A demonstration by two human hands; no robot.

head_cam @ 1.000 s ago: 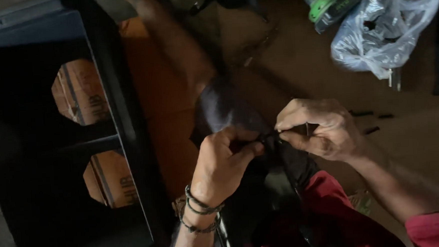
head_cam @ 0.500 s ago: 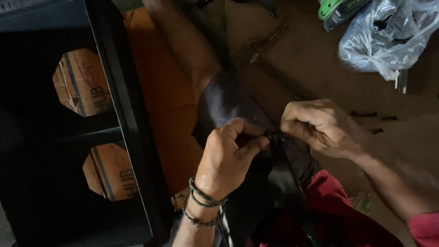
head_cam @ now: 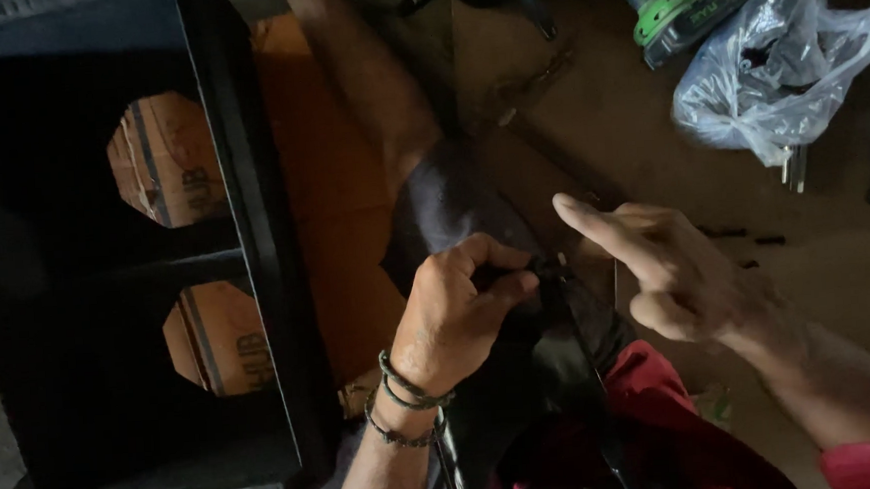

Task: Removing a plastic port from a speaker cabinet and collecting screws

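Head view: my left hand [head_cam: 455, 313] pinches a small dark part [head_cam: 545, 266] between thumb and forefinger, right at the top edge of a black piece [head_cam: 561, 367] resting on my lap. Just right of that pinch my right hand [head_cam: 669, 267] hangs open — forefinger stretched out, holding nothing. Left of my grip stands a black box [head_cam: 246, 235] with two cutouts. Far up and right lie a plastic bag [head_cam: 773, 68] and a green tool [head_cam: 686, 8].

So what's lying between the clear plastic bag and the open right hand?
In the head view, mostly bare brown floor. Only a few small dark screw-like bits lie between the plastic bag and the right hand.
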